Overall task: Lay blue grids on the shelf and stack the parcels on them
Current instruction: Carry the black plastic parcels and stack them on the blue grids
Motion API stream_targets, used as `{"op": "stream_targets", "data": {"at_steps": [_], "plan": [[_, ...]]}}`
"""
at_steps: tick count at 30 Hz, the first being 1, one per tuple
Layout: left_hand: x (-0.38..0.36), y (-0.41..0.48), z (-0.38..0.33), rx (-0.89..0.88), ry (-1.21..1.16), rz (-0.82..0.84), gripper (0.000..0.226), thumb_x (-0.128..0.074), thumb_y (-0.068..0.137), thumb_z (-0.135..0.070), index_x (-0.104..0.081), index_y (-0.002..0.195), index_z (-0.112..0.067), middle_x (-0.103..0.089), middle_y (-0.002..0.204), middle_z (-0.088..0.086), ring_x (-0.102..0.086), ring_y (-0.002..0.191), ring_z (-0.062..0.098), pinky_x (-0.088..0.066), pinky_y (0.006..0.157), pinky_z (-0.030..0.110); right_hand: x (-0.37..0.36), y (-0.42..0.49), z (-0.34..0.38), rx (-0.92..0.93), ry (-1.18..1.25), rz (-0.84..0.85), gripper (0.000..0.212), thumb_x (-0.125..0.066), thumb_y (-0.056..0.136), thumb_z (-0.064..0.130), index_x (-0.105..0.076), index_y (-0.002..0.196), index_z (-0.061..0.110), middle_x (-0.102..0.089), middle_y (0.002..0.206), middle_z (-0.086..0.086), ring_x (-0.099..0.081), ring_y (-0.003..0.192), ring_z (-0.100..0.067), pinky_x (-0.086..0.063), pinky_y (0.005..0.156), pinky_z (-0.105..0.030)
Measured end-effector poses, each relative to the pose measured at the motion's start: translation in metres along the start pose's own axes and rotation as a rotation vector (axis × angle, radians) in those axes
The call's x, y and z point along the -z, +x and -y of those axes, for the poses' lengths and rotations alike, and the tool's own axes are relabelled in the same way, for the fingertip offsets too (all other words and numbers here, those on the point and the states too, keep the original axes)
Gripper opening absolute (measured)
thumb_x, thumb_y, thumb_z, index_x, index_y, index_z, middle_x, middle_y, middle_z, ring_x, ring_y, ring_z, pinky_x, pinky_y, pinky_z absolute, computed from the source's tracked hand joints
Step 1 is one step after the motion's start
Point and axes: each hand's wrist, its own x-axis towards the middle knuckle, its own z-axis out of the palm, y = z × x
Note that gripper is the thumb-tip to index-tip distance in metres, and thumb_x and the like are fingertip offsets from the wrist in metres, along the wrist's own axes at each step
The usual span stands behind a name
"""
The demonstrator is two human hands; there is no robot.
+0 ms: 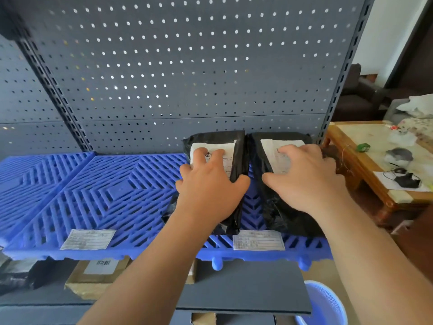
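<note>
Parcels lie side by side on the right part of the blue grids (105,184), which cover the shelf in front of a dark grey back wall full of little holes (187,66). The left parcel (240,158) and the right parcel (274,212) are both wrapped in shiny, crinkly black plastic. They sit close, almost touching at the far end. Each one has a white paper label on top, and the left label (210,145) has a small barcode.

The left hand (208,191) rests flat on the left parcel with its fingers spread and loose, not gripping. The right hand (307,181) rests on the right parcel the same way.

The grids have slanted bars that make diamond shapes. Two pale stickers (89,239) sit near the front edge. A brown box (98,275) lies on the shelf below. A blue basket (325,303) stands at the bottom right.
</note>
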Motion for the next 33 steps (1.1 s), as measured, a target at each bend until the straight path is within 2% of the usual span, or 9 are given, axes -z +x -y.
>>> {"op": "stream_targets", "data": {"at_steps": [12, 15, 18, 21, 26, 33], "plan": [[-0.022, 0.025, -0.004, 0.015, 0.150, 0.143, 0.075, -0.052, 0.088, -0.069, -0.037, 0.151, -0.031, -0.030, 0.155, -0.001, -0.036, 0.133, 0.040, -0.040, 0.102, 0.053, -0.014, 0.021, -0.004, 0.012, -0.089, 0.090, 0.071, -0.057, 0.083, 0.066, -0.041, 0.144, 0.033, -0.033, 0.151, -0.003, -0.034, 0.133, -0.039, -0.036, 0.101, -0.051], [-0.024, 0.024, -0.005, 0.000, 0.169, 0.157, 0.077, -0.049, 0.088, -0.073, -0.036, 0.152, -0.031, -0.029, 0.155, -0.002, -0.035, 0.135, 0.039, -0.039, 0.102, 0.052, -0.012, 0.022, -0.007, 0.027, -0.088, 0.129, 0.069, -0.056, 0.085, 0.065, -0.040, 0.144, 0.033, -0.031, 0.153, -0.002, -0.033, 0.136, -0.038, -0.036, 0.103, -0.054], [-0.023, 0.021, -0.006, 0.003, 0.173, 0.162, 0.079, -0.045, 0.087, -0.079, -0.037, 0.150, -0.032, -0.028, 0.156, -0.003, -0.034, 0.137, 0.037, -0.038, 0.103, 0.054, -0.010, 0.021, -0.008, 0.038, -0.107, 0.169, 0.072, -0.050, 0.086, 0.073, -0.037, 0.146, 0.035, -0.026, 0.157, -0.001, -0.029, 0.140, -0.039, -0.034, 0.106, -0.058], [-0.019, 0.017, -0.006, 0.012, 0.169, 0.136, 0.081, -0.043, 0.087, -0.080, -0.036, 0.152, -0.033, -0.025, 0.160, -0.002, -0.028, 0.144, 0.035, -0.033, 0.109, 0.057, -0.008, 0.016, -0.009, 0.058, -0.108, 0.135, 0.070, -0.045, 0.087, 0.075, -0.038, 0.144, 0.035, -0.025, 0.159, -0.003, -0.026, 0.143, -0.040, -0.028, 0.110, -0.060], [-0.009, 0.004, -0.004, 0.022, 0.132, 0.058, 0.075, -0.044, 0.090, -0.073, -0.035, 0.153, -0.033, -0.027, 0.161, -0.001, -0.027, 0.145, 0.033, -0.030, 0.113, 0.057, 0.001, 0.001, -0.008, 0.160, -0.027, 0.026, 0.063, -0.045, 0.091, 0.067, -0.039, 0.144, 0.035, -0.030, 0.156, -0.001, -0.028, 0.142, -0.035, -0.025, 0.115, -0.059], [0.001, -0.027, 0.015, 0.079, 0.110, -0.044, 0.068, -0.047, 0.093, -0.066, -0.035, 0.153, -0.034, -0.030, 0.160, -0.002, -0.028, 0.146, 0.032, -0.032, 0.114, 0.055, 0.002, -0.024, 0.017, 0.370, 0.100, -0.043, 0.054, -0.054, 0.090, 0.058, -0.047, 0.138, 0.035, -0.043, 0.145, 0.001, -0.042, 0.133, -0.029, -0.034, 0.111, -0.053]]}}
